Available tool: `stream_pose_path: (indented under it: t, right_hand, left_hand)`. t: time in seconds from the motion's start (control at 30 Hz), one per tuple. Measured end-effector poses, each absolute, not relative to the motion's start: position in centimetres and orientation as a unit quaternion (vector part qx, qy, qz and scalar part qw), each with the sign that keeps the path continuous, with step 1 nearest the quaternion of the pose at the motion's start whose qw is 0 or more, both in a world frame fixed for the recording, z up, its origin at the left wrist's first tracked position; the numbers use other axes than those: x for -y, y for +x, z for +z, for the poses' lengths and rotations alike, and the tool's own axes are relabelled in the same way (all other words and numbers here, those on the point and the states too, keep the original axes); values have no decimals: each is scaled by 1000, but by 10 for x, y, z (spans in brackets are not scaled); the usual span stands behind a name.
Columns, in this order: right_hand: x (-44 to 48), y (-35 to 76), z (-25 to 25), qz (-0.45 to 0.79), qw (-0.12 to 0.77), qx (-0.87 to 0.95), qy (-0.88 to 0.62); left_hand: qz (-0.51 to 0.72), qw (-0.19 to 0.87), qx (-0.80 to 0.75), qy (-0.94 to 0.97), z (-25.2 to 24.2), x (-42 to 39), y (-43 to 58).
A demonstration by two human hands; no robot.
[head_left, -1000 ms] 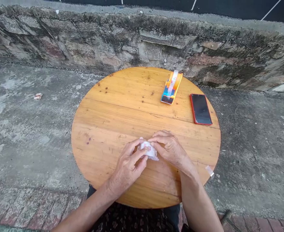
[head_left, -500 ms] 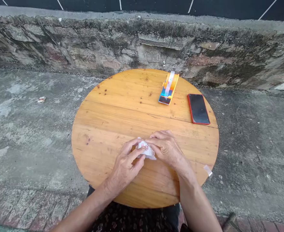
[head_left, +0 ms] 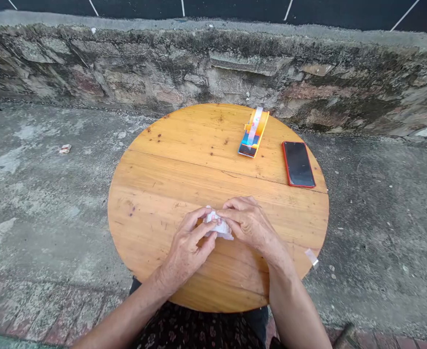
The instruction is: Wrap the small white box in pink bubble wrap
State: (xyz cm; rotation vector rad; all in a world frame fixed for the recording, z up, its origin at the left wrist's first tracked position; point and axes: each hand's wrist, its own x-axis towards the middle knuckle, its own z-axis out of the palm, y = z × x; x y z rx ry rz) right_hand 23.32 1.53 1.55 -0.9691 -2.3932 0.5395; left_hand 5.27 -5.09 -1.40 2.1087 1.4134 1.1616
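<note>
A small white wrapped packet (head_left: 221, 230), crinkled like thin plastic or paper and with pinkish marks on top, lies on the round wooden table (head_left: 155, 194) near its front. My left hand (head_left: 191, 240) grips the packet's left side, its fingers bent over the top and thumb at the near edge. From the right, my right hand (head_left: 248, 223) pinches the packet's upper right part between thumb and fingers. Parts of the packet are hidden under the fingers, and what is inside does not show.
Toward the back of the table stands an orange and blue tape dispenser (head_left: 253, 133) with a tape roll. A phone in a red case (head_left: 299, 164) lies at the right. A strip of clear tape (head_left: 311, 258) sticks to the right front edge. Behind runs a stone wall (head_left: 199, 72).
Both hands stay on the packet with only slight finger shifts; the right fingers have edged a little left across its top. The view has moved slightly.
</note>
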Motion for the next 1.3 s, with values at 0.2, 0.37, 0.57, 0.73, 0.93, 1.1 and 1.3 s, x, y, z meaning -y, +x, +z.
stream_pose_path:
  t: [0.2, 0.37, 0.57, 0.73, 0.93, 1.1, 1.3]
  right_hand:
    - [-14, 234, 18, 198, 234, 884, -354]
    - [-13, 237, 20, 193, 274, 876, -346]
    - [-18, 243, 19, 186, 345, 835, -386]
    - [-18, 240, 16, 206, 322, 848, -367]
    - [-17, 236, 14, 220, 298, 862, -347]
    - [-16, 236, 17, 223, 264, 871, -349]
    - [-17, 237, 16, 207, 279, 870, -350]
  left_hand:
    - [410, 170, -500, 743, -14, 52, 53]
    - [407, 158, -501, 748, -15, 52, 52]
    - [405, 142, -494, 756, -16, 52, 51]
    - [394, 138, -501, 758, -16, 53, 52]
    - [394, 141, -506, 755, -14, 54, 53]
    - [397, 132, -508, 753, -13, 53, 54]
    - [395, 131, -508, 754, -13, 52, 54]
